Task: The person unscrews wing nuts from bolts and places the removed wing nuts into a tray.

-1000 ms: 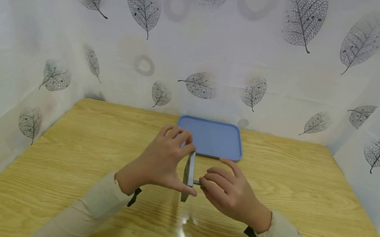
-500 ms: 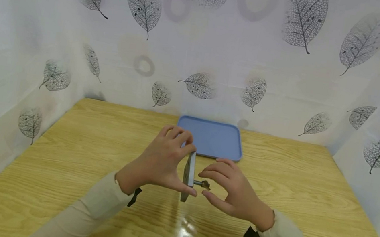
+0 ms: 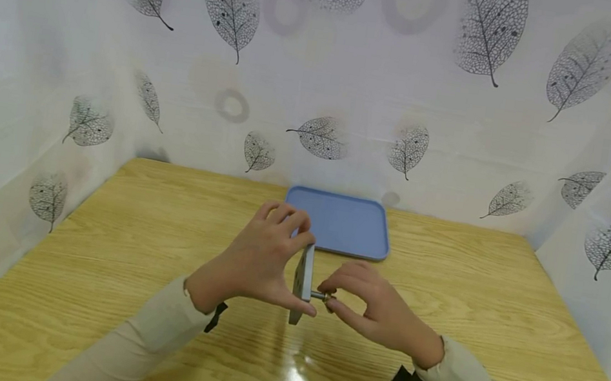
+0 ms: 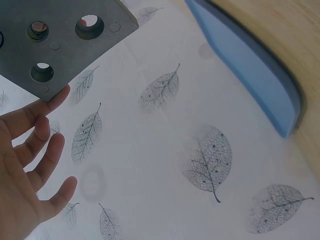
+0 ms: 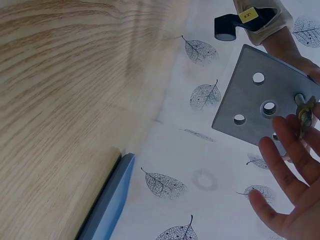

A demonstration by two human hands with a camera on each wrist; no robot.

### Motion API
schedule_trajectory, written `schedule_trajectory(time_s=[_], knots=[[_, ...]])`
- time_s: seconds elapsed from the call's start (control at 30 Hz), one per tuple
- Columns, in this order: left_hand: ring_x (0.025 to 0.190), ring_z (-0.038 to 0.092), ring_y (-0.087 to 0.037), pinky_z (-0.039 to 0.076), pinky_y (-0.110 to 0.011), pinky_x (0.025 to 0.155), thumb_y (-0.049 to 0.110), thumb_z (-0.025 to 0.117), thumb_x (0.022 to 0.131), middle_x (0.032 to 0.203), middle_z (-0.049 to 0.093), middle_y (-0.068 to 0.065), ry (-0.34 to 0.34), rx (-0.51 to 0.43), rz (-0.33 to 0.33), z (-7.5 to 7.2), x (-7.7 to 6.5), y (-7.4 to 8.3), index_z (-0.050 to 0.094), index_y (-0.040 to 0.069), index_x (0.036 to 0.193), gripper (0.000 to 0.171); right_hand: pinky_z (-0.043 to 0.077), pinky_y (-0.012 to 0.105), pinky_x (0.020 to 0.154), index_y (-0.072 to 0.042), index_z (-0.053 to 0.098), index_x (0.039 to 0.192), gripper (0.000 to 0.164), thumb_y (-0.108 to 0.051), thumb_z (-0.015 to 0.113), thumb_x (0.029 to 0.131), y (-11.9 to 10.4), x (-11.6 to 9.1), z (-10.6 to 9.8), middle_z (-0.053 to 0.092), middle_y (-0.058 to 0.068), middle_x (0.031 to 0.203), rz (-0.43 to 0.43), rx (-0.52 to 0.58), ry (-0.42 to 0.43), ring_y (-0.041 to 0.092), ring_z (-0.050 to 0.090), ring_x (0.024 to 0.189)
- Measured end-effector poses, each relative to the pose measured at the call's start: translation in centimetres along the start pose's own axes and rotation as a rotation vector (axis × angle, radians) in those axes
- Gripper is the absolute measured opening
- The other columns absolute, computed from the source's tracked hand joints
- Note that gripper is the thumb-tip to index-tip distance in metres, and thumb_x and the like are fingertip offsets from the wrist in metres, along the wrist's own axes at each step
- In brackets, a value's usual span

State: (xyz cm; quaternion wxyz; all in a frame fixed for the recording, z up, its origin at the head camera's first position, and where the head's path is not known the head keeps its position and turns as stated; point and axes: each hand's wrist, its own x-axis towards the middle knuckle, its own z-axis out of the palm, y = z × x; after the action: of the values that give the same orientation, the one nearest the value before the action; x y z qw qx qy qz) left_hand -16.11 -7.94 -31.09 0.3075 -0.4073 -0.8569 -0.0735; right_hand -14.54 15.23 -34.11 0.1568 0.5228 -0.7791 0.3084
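Note:
A grey metal plate (image 3: pixel 303 275) with several round holes stands on edge above the table. My left hand (image 3: pixel 266 263) grips it by its edges, thumb below and fingers above. The left wrist view shows the holed face of the plate (image 4: pixel 60 50), one hole threaded. From the plate's right side sticks a bolt (image 3: pixel 317 295) carrying a brass-coloured wing nut (image 5: pixel 305 112). At that wing nut, the thumb and index finger of my right hand (image 3: pixel 379 308) pinch, partly covering it. The right hand's other fingers are bent loosely beside it.
Behind the hands, a blue tray (image 3: pixel 342 222) lies at the far side of the wood-grained table (image 3: pixel 191 213). A white leaf-printed cloth (image 3: pixel 321 82) hangs around the back and sides.
The right hand's fingers came off the bolt's end and spread, baring the wing nut, then closed on it again. The left hand and plate have stayed almost still.

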Motion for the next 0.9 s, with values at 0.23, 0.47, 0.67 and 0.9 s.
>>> schedule_trajectory(time_s=[0.23,0.47,0.67,0.9], knots=[[0.091,0.043,-0.018,0.037,-0.043,0.092,0.086,0.064,0.045,0.092,0.046,0.001,-0.003,0.003,0.001,0.0,0.01,0.04,0.063,0.016,0.088,0.083,0.041,0.035,0.091,-0.012,0.066,0.096,0.015,-0.024,0.056,0.093,0.28,0.28,0.38,0.064,-0.003,0.09,-0.147,-0.06,0.119,0.01,0.058,0.086],[0.091,0.043,-0.018,0.037,-0.043,0.092,0.085,0.065,0.045,0.093,0.047,0.001,0.003,-0.001,0.002,0.0,0.06,0.05,0.063,0.016,0.088,0.082,0.042,0.042,0.092,-0.01,0.067,0.09,0.014,-0.021,0.058,0.092,0.15,0.47,0.56,0.064,0.0,0.088,-0.274,-0.171,0.197,0.013,0.06,0.085],[0.091,0.043,-0.018,0.037,-0.043,0.092,0.086,0.065,0.044,0.093,0.047,0.001,0.007,0.001,0.002,0.0,0.09,0.06,0.063,0.016,0.088,0.083,0.043,0.043,0.089,-0.011,0.068,0.088,0.014,-0.02,0.058,0.092,0.05,0.55,0.56,0.066,-0.001,0.086,-0.307,-0.233,0.229,0.014,0.061,0.083],[0.091,0.043,-0.018,0.037,-0.042,0.092,0.087,0.063,0.045,0.093,0.047,0.002,-0.002,-0.001,-0.001,0.04,0.1,0.08,0.063,0.016,0.089,0.083,0.045,0.045,0.084,-0.011,0.067,0.084,0.016,-0.018,0.056,0.094,0.01,0.58,0.64,0.066,-0.001,0.083,-0.351,-0.321,0.267,0.015,0.061,0.08]])
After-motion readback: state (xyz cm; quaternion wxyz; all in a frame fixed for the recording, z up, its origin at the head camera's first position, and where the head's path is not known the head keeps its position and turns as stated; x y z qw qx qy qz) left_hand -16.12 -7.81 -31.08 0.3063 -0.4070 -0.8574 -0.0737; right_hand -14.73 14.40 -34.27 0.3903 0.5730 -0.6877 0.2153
